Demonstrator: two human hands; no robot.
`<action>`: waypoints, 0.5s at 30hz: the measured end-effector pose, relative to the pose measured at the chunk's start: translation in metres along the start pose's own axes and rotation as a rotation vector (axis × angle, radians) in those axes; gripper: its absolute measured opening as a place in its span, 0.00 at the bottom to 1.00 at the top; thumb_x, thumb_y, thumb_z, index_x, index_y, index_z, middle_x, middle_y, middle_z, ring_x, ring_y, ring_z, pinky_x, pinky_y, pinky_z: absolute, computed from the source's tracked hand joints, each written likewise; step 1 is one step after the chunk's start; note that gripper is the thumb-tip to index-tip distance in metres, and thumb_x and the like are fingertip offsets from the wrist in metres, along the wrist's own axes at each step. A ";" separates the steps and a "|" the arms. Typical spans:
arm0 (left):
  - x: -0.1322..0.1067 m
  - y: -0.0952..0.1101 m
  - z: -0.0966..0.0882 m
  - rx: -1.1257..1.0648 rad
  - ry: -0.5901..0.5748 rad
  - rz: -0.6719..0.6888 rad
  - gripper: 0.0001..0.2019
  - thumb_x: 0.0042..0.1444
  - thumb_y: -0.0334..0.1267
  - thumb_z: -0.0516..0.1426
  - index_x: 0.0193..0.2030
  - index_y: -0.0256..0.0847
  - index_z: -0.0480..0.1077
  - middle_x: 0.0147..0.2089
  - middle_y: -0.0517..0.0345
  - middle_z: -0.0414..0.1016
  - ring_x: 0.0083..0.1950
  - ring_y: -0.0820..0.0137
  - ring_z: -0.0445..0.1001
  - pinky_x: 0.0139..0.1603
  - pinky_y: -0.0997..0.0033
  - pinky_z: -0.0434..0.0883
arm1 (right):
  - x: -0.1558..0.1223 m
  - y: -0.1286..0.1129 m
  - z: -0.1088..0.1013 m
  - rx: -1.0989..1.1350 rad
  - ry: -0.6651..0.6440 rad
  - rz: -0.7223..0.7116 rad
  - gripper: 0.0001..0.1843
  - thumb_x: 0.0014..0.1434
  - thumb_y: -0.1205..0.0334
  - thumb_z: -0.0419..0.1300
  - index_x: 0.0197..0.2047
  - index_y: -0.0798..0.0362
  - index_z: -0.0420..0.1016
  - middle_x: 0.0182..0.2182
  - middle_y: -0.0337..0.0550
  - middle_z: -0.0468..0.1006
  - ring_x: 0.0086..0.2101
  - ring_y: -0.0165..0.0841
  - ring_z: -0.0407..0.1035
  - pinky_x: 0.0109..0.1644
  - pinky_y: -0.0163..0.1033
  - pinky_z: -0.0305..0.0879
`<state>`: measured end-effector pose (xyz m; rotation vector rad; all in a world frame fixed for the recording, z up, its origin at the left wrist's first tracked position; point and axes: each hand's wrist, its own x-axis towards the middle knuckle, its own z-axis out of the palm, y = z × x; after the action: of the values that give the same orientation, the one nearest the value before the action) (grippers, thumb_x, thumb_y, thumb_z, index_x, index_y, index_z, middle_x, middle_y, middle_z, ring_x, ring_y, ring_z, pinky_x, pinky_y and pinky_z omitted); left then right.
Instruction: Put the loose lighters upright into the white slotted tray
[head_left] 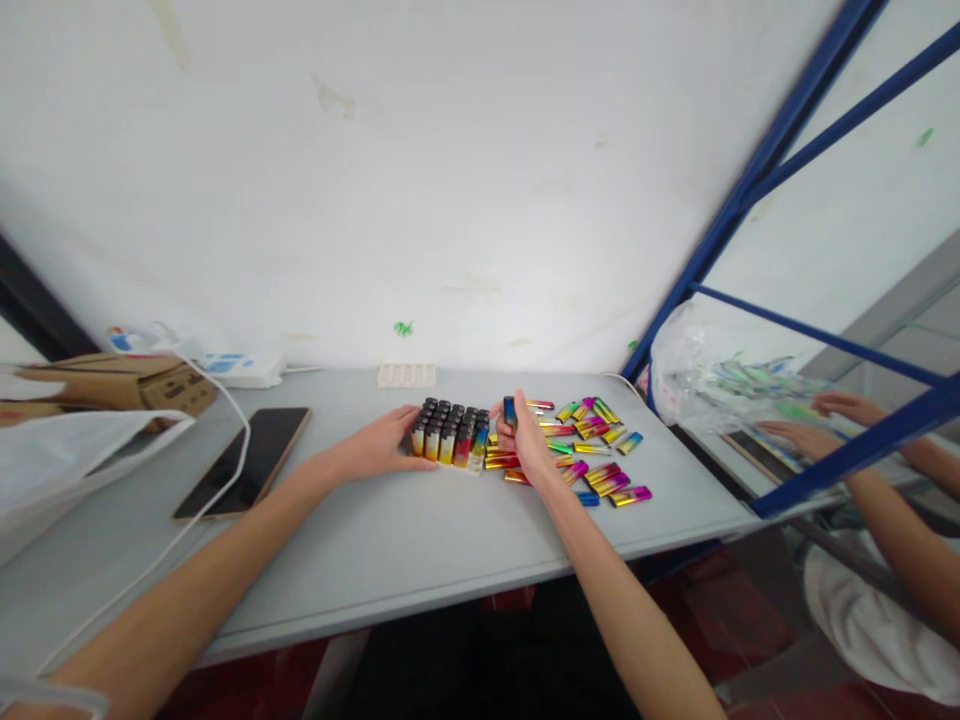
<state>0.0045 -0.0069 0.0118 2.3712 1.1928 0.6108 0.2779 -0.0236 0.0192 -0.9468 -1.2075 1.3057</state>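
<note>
My left hand grips the left end of a tray, its thumb along the front and its fingers behind. Rows of upright lighters with black tops and shiny coloured bodies fill most of the tray. A pale bare part of it shows at the front right corner. Just right of the tray, my right hand is closed on a single lighter, bluish at the visible end. Below and beside that hand, many loose metallic lighters lie scattered on the grey table; my hand hides some.
A white slotted tray lies by the wall. On the left are a tablet-like phone, a white cable, a cardboard box and a power strip. Beyond the blue metal frame, another person's hands work near a plastic bag.
</note>
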 end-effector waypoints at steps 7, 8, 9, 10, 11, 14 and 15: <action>0.001 -0.001 0.001 0.010 -0.029 -0.012 0.41 0.52 0.60 0.70 0.68 0.42 0.70 0.67 0.43 0.75 0.68 0.48 0.74 0.75 0.52 0.68 | -0.033 -0.007 -0.017 -0.300 -0.029 -0.291 0.24 0.62 0.33 0.67 0.41 0.47 0.82 0.36 0.42 0.77 0.37 0.37 0.72 0.43 0.40 0.70; 0.001 -0.002 0.002 0.010 -0.031 -0.010 0.41 0.52 0.61 0.70 0.68 0.42 0.69 0.68 0.43 0.75 0.69 0.48 0.74 0.76 0.52 0.67 | -0.037 -0.008 -0.018 -0.381 -0.008 -0.348 0.22 0.62 0.36 0.69 0.39 0.47 0.83 0.37 0.43 0.78 0.39 0.38 0.72 0.46 0.41 0.70; 0.001 -0.002 0.002 0.008 -0.031 -0.008 0.42 0.53 0.61 0.69 0.69 0.41 0.69 0.68 0.42 0.74 0.70 0.48 0.73 0.76 0.51 0.66 | -0.040 -0.010 -0.019 -0.459 0.016 -0.396 0.20 0.62 0.39 0.70 0.35 0.47 0.82 0.37 0.44 0.78 0.39 0.39 0.72 0.47 0.42 0.69; 0.000 -0.002 0.002 0.005 -0.031 -0.005 0.42 0.53 0.61 0.69 0.69 0.41 0.69 0.69 0.42 0.74 0.70 0.47 0.73 0.76 0.51 0.66 | -0.042 -0.011 -0.020 -0.531 0.037 -0.424 0.19 0.62 0.40 0.70 0.32 0.47 0.81 0.34 0.43 0.78 0.37 0.39 0.71 0.45 0.42 0.68; 0.000 -0.003 0.002 0.003 -0.033 -0.004 0.42 0.53 0.62 0.69 0.69 0.40 0.69 0.68 0.41 0.74 0.70 0.47 0.73 0.76 0.50 0.66 | -0.044 -0.012 -0.020 -0.593 0.045 -0.430 0.19 0.64 0.42 0.69 0.30 0.47 0.80 0.31 0.42 0.77 0.34 0.38 0.70 0.43 0.43 0.67; -0.001 -0.002 0.003 -0.007 -0.048 -0.007 0.43 0.54 0.61 0.68 0.70 0.37 0.68 0.69 0.39 0.73 0.71 0.47 0.71 0.77 0.48 0.64 | -0.043 -0.008 -0.018 -0.680 0.049 -0.385 0.18 0.67 0.43 0.66 0.31 0.46 0.78 0.25 0.39 0.77 0.28 0.38 0.70 0.39 0.43 0.65; -0.001 -0.002 0.003 -0.012 -0.052 -0.009 0.43 0.55 0.60 0.68 0.70 0.37 0.67 0.70 0.39 0.72 0.71 0.47 0.71 0.78 0.48 0.63 | -0.042 -0.005 -0.018 -0.689 0.043 -0.375 0.17 0.68 0.44 0.65 0.33 0.45 0.78 0.25 0.40 0.78 0.28 0.39 0.71 0.39 0.43 0.65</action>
<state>0.0042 -0.0068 0.0085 2.3559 1.1733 0.5482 0.3010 -0.0637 0.0165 -1.1393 -1.7480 0.5636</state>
